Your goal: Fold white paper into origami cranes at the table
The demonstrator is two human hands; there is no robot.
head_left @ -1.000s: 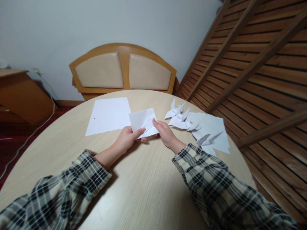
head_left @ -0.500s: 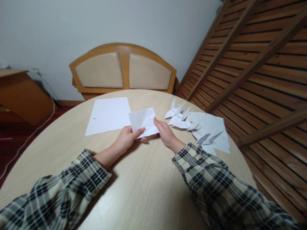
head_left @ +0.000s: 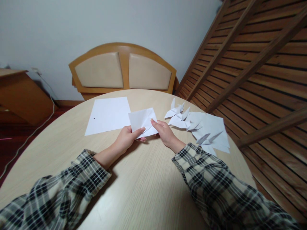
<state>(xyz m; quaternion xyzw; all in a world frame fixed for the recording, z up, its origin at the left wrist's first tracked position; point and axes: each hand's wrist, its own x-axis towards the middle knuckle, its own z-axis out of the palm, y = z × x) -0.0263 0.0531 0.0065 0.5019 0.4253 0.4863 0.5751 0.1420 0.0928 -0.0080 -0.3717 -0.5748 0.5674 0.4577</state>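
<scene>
A partly folded white paper (head_left: 142,118) is held just above the round wooden table (head_left: 134,179). My left hand (head_left: 128,138) pinches its near left edge, thumb on top. My right hand (head_left: 164,132) grips the paper's right side, with a fingertip pressing on a crease. Both sleeves are plaid.
A flat white sheet (head_left: 108,115) lies on the table to the left. Several folded paper cranes (head_left: 178,115) and loose sheets (head_left: 211,131) lie to the right. A wooden chair (head_left: 123,68) stands behind the table, with a slatted wooden panel (head_left: 259,64) on the right.
My right fingertip has slid a little to the left along the paper's crease. The paper and my left hand have hardly moved.
</scene>
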